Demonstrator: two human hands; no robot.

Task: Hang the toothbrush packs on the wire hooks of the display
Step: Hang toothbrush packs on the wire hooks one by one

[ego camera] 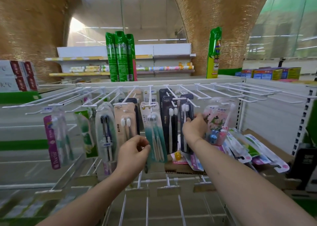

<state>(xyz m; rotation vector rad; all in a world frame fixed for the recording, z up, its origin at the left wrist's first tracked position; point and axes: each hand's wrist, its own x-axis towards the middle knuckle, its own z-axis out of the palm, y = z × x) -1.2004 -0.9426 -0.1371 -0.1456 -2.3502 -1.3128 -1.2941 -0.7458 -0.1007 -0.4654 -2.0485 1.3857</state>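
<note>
Nearest to me, a lower row of wire hooks (pixel 147 191) projects from the display. My left hand (pixel 133 155) sits at the bottom edge of the teal toothbrush pack (pixel 155 136), fingers curled and pinching its lower corner. My right hand (pixel 194 129) grips the dark toothbrush pack (pixel 186 123), which hangs from an upper wire hook (pixel 180 99). At the right side of the display, a cardboard box (pixel 267 146) holds a loose pile of toothbrush packs (pixel 243 147). Further packs hang along the upper hook row (pixel 223 90). On the display's top edge stand green spray cans (pixel 121 56).
</note>
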